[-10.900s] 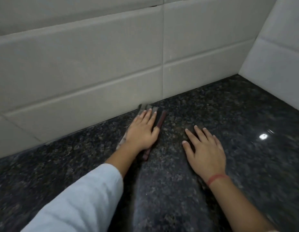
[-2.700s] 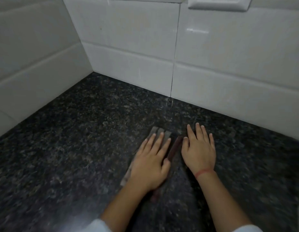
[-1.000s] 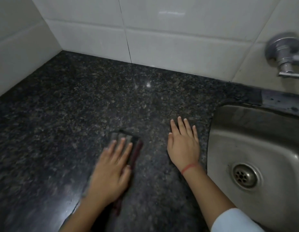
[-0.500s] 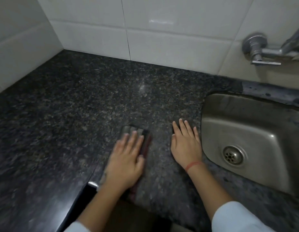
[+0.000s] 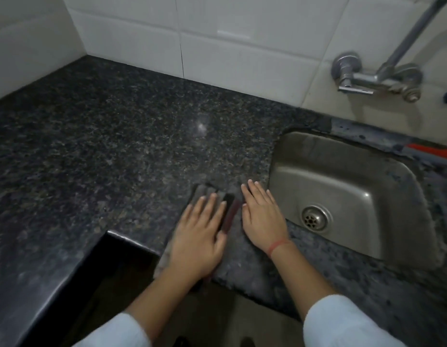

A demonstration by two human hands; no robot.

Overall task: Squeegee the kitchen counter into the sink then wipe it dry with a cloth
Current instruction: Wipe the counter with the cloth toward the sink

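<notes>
The dark counter (image 5: 117, 136) beside the sink (image 5: 342, 191) looks mostly wiped. Just beside the sink's near rim, the left hand (image 5: 197, 236) presses flat on the cloth (image 5: 205, 194); the right hand (image 5: 263, 216) rests splayed, empty. Only this strip likely remains.

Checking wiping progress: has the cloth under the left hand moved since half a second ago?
Yes. The cloth under the left hand has slid right, toward the sink, and nearer the counter's front edge.

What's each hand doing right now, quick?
Left hand: open, pressed flat on the cloth.
Right hand: open, flat on the counter, holding nothing.
</notes>
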